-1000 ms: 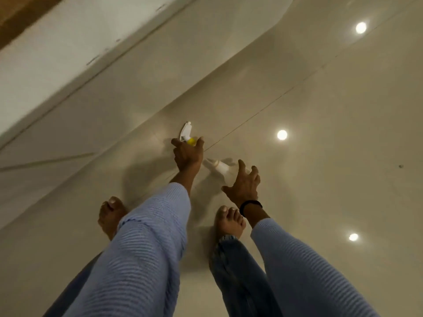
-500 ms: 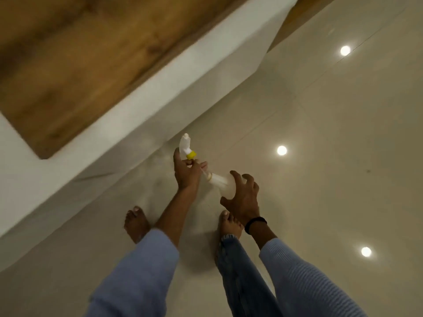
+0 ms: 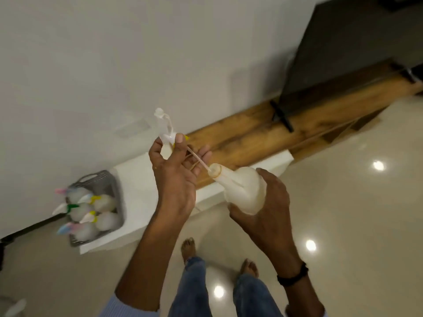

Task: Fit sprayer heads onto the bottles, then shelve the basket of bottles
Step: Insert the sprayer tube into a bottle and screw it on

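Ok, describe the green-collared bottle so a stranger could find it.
Find the white ledge under the wall; a grey basket of bottles stands at its left end. In the basket's middle row, nearest the left side, is the bottle: its sprayer collar is green, the others' yellow, pink or blue.

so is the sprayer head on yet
Not on: left hand holds sprayer head off the bottle, only its tube reaches the neck.

left hand (image 3: 176,179) pinches sprayer head (image 3: 165,129) | tube tip at bottle (image 3: 245,191) mouth | right hand (image 3: 267,216) grips bottle
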